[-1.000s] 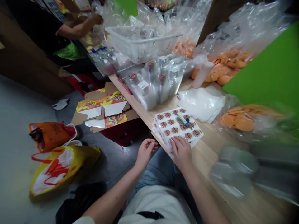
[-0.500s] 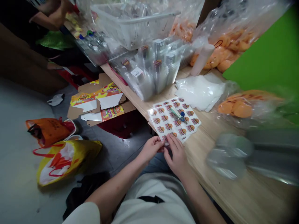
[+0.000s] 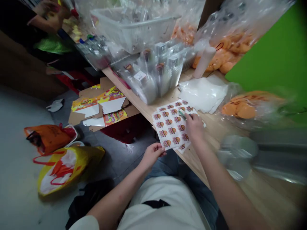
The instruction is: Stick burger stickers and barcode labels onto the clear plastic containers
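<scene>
1. Yellow bag: on the floor.
2. Cartons: flat, below the table top.
3. Left hand: pinched on the sticker sheet's near corner; the sheet lies on the table, that corner past its edge.
4. Green tool: on the sheet, partly hidden.
5. Right hand: fingers at the tool; whether clamped, I cannot tell.

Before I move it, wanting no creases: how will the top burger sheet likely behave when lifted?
The top burger sheet is probably light and floppy, as it looks paper-thin. It may slide on the lower sheet, which pokes out askew. Lifted only by the corner at the left hand, it would likely sag.
</scene>
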The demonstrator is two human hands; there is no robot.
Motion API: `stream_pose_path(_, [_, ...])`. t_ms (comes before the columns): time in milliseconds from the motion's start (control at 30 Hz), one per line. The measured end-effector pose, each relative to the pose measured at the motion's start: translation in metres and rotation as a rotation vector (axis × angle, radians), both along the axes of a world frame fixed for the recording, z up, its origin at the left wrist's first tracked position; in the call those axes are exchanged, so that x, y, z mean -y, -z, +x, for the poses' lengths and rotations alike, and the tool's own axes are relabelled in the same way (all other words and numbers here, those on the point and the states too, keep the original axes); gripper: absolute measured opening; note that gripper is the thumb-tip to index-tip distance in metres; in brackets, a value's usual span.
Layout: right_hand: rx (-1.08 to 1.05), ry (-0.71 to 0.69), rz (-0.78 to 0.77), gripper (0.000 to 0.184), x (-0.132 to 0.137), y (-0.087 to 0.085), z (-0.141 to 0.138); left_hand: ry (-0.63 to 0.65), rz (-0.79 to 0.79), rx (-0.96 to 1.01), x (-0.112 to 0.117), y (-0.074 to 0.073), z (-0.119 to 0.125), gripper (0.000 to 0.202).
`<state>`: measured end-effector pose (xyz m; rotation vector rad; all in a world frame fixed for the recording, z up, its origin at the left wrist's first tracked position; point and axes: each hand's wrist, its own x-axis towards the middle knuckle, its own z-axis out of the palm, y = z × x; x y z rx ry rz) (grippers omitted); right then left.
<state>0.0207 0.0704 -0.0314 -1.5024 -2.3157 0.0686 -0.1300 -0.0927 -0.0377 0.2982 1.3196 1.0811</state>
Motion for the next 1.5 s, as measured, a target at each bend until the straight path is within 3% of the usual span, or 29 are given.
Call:
stream_pose_path(67, [-0.057, -0.011, 0.002, 0.036, 0.021, -0.004, 0.003, -0.064, -0.029, 0.093, 0.003, 0.001, -0.004, 0.026])
stream_pose_path(167, [-0.210, -0.185, -0.079, 0.031, 0.073, -0.010, 0.000, -0.121, -0.091, 0.248, 0.008, 0.003, -0.005, 0.025])
stream_pose_path(233, [-0.308, -0.271, -0.172, 0.026, 0.107, -0.011, -0.005, -0.095, -0.111, 0.330, 0.009, 0.003, -0.003, 0.022])
stream_pose_path(367, [-0.398, -0.218, -0.287, 0.023, 0.138, -0.006, -0.010, -0.037, -0.080, 0.345, 0.010, 0.003, 0.002, 0.023])
stream_pose_path(500, [-0.352, -0.274, -0.305, 0.019, 0.132, -0.004, -0.006, -0.002, 0.040, 0.162, 0.009, 0.005, 0.007, 0.025])
stream_pose_path(700, [-0.317, -0.296, -0.323, 0.018, 0.129, -0.007, -0.005, -0.013, 0.277, -0.315, 0.014, 0.012, 0.020, 0.024])
stream_pose_path(1000, [-0.346, -0.327, -0.341, 0.031, 0.129, -0.003, -0.003, 0.053, 0.283, -0.424, 0.018, 0.021, 0.020, 0.020])
stream_pose_path(1267, [-0.392, -0.327, -0.361, 0.018, 0.121, 0.005, 0.001, 0.186, 0.433, -0.745, 0.016, 0.015, 0.009, 0.016])
stream_pose_path(1500, [-0.401, -0.400, -0.453, 0.016, 0.108, 0.003, 0.002, 0.235, 0.391, -0.711, 0.019, 0.017, 0.005, 0.016])
